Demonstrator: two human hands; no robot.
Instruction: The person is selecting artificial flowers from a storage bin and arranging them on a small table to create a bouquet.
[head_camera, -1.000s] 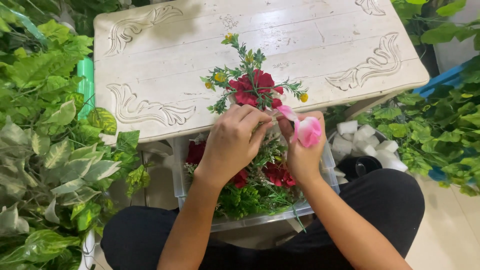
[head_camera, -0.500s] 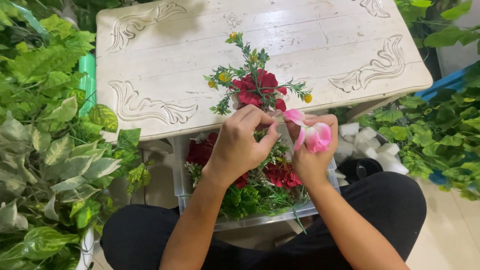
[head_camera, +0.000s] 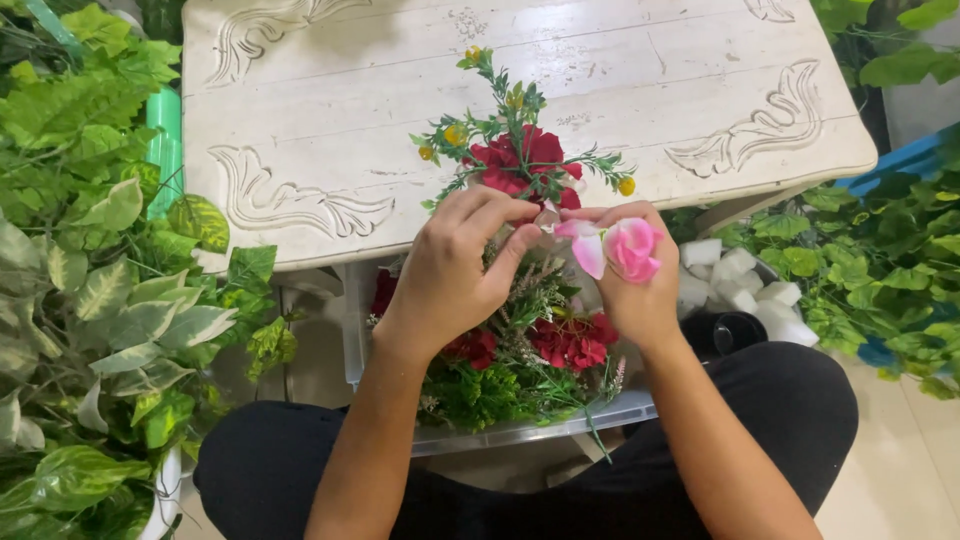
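White carved table (head_camera: 330, 110) fills the background; at its near edge the left hand (head_camera: 455, 270) pinches its fingertips together on a stem beside the right hand (head_camera: 640, 290), closed on a pink flower (head_camera: 630, 248), the red-flower sprig (head_camera: 520, 165) lying just beyond both, long axis pointing away across the table.

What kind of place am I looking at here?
Probably a home craft corner or florist's work spot: a carved white table holding a red flower bunch, a clear tray of flowers on the lap, leafy plants all around.
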